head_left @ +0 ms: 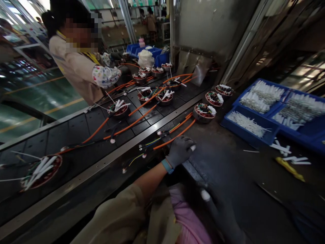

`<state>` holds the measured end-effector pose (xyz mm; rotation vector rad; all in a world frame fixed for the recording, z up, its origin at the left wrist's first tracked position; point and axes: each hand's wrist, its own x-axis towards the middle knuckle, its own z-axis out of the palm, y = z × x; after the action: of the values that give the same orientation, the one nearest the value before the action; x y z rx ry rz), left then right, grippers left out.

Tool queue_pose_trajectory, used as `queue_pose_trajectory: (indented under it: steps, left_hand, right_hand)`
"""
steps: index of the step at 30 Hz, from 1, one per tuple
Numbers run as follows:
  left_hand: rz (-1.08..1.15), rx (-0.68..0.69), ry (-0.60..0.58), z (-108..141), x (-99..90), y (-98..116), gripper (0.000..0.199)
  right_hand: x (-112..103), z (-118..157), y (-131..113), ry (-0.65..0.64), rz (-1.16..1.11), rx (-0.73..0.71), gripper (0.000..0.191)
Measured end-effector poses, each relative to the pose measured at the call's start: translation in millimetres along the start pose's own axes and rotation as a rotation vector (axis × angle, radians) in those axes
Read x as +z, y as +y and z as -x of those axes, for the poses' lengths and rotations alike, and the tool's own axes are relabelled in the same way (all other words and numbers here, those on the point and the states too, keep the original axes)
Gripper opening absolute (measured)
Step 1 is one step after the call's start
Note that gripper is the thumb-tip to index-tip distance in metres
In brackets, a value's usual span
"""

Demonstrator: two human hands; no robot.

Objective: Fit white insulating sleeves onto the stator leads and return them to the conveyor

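Observation:
My left hand, in a grey glove with one white fingertip, is at the near edge of the dark bench. Its fingers are loosely bent and apart, with nothing visible in them. Just beyond it lie orange cables running to a round wound motor stator with white sleeves on top. Two similar stators, a middle one and a far one, stand behind. My right hand, dark-gloved with a white fingertip, is low over the bench, smeared by motion; its finger positions are unclear.
Left of the bench runs a slatted conveyor with a metal rail, carrying several stators and cables. A co-worker stands across it. Blue bins of white tubes sit at right, near loose white tubes and a yellow strip.

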<state>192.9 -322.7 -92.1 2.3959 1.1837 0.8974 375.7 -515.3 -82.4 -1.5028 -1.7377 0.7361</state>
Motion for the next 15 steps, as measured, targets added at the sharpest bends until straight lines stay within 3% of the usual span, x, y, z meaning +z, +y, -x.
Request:
queue_pose_trajectory:
  steps: [15]
  left_hand:
    - [0.011,-0.002,-0.016,-0.7,-0.2,1.8,0.015]
  right_hand:
    - [2.3,-2.1,0.9,-0.004,0.008,-0.034,0.035]
